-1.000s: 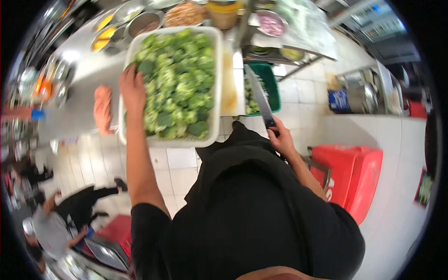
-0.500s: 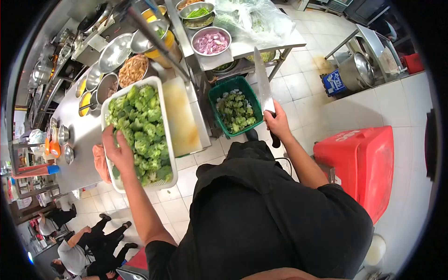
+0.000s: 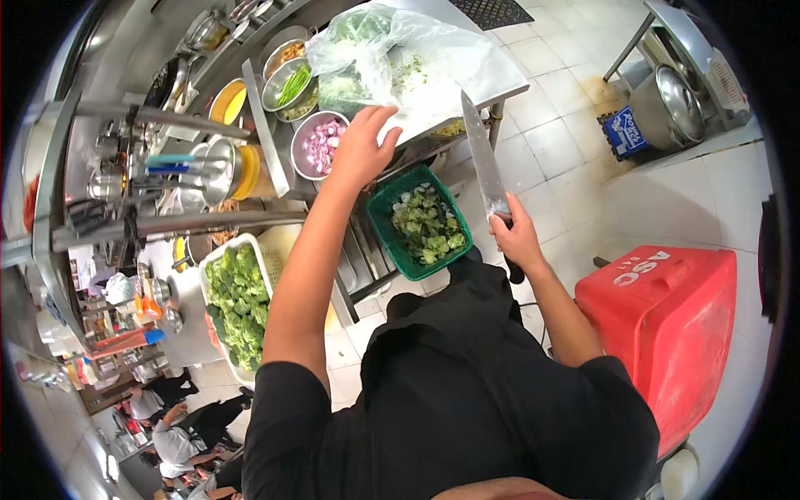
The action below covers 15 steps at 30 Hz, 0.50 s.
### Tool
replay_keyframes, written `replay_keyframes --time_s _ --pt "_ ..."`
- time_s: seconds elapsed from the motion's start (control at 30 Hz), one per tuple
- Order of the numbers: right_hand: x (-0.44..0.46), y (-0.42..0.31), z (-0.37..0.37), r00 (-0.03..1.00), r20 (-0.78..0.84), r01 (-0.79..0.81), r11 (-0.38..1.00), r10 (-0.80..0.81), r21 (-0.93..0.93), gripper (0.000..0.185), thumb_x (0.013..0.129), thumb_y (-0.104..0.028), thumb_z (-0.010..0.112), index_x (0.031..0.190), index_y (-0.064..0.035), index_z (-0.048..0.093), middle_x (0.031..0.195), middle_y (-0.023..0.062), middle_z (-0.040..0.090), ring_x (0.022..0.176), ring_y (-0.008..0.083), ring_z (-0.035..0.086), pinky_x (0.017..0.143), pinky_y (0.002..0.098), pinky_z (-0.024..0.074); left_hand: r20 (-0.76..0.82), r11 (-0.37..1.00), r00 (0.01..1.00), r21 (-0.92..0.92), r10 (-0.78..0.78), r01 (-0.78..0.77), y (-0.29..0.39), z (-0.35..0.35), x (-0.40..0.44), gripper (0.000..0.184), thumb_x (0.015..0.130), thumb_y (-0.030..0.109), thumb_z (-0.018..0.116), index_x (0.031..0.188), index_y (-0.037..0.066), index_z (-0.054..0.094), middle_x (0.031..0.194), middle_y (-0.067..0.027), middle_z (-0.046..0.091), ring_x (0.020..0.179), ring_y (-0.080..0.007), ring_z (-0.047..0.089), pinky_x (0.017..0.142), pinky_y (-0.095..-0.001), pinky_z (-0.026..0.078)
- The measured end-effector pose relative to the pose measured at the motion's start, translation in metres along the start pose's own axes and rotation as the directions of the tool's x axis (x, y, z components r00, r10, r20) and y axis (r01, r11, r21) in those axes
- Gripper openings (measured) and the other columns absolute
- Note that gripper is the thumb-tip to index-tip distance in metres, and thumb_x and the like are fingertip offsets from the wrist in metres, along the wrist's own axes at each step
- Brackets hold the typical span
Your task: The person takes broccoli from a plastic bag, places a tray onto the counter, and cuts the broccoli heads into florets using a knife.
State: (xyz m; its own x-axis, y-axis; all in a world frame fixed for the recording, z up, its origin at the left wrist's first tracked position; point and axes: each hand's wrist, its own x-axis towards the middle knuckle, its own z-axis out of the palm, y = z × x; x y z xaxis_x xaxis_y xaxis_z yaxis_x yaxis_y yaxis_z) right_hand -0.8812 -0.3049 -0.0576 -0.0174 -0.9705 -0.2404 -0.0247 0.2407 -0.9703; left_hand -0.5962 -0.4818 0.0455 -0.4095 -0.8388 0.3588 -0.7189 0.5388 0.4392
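Observation:
My left hand (image 3: 365,148) reaches forward with its fingers spread, holding nothing. It hovers beside a metal bowl (image 3: 295,156) of chopped red onion (image 3: 319,150), partly covering its right side; I cannot tell whether they touch. In my right hand (image 3: 520,237) is a large kitchen knife (image 3: 483,162), gripped by its dark handle with the blade pointing up and away. Between my hands, lower down, a green bin (image 3: 384,223) contains broccoli pieces (image 3: 429,225). To the left, a white plastic basket (image 3: 271,260) full of broccoli florets (image 3: 238,304) stands on the counter, partly behind my forearm.
A clear plastic bag (image 3: 354,40) lies across the white worktop (image 3: 467,62) ahead. Metal shelf rails (image 3: 179,223) run along the left. A red bin (image 3: 654,333) stands at right, with a pot (image 3: 673,104) and blue crate (image 3: 625,132) beyond. Other people (image 3: 179,442) are at lower left.
My left hand has left the broccoli basket and moved forward and right to the onion bowl. The view has shifted right. My right hand still holds the knife.

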Motion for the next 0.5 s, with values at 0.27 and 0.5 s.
replay_keyframes --time_s 0.27,0.5 --pt "-0.034 0.021 -0.037 0.997 -0.068 -0.042 0.997 0.037 -0.071 0.054 0.095 -0.009 0.066 0.145 0.0041 0.050 0.084 0.0120 0.071 0.080 0.0177 0.071 0.076 0.0332 0.0560 0.338 0.982 0.929 0.158 -0.151 0.103 -0.068 0.093 0.122 0.041 0.098 0.033 0.064 0.132 0.012 0.067 0.128 -0.0183 0.067 0.119 -0.0390 0.063 0.102 -0.0474 0.052" --pt "-0.008 0.015 -0.051 0.998 -0.055 -0.037 0.994 0.031 -0.105 0.054 0.095 -0.009 0.067 0.145 0.0034 0.051 0.088 0.0179 0.073 0.094 0.0252 0.076 0.080 0.0353 0.0567 0.297 0.831 0.894 0.541 -0.334 0.131 -0.131 0.054 0.141 0.058 0.096 0.040 0.067 0.146 0.012 0.056 0.148 -0.0166 0.058 0.126 -0.0388 0.062 0.106 -0.0490 0.051"
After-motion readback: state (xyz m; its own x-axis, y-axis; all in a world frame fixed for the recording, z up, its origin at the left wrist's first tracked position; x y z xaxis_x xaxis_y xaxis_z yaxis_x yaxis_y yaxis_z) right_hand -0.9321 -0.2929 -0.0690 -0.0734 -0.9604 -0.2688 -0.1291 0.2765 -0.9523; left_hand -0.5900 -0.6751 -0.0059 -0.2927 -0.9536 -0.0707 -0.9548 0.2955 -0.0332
